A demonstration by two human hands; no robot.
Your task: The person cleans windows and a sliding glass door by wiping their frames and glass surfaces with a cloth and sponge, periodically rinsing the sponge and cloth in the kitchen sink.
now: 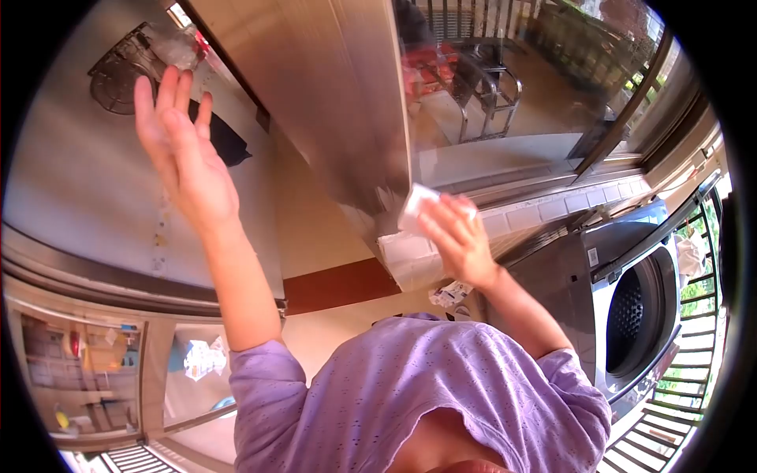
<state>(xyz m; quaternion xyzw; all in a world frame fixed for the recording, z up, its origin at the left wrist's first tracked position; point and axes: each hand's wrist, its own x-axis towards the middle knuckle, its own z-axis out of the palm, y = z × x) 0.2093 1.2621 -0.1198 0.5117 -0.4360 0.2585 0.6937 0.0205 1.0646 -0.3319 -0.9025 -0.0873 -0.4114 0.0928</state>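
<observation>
My left hand is raised at the upper left with its fingers apart and nothing in it. Behind it are a dark rack and a clear bag. My right hand has its fingers wrapped on a white cloth or tissue, close to the lower corner of a glass pane and its brown frame. Whether the cloth touches the frame cannot be told. White tiles run along the sill beneath the glass, beside my right hand.
A front-loading washing machine with its round door open stands at the right. Railings lie beyond it. A crumpled patterned item lies near my chest. Sliding glass panels with metal tracks are at the left.
</observation>
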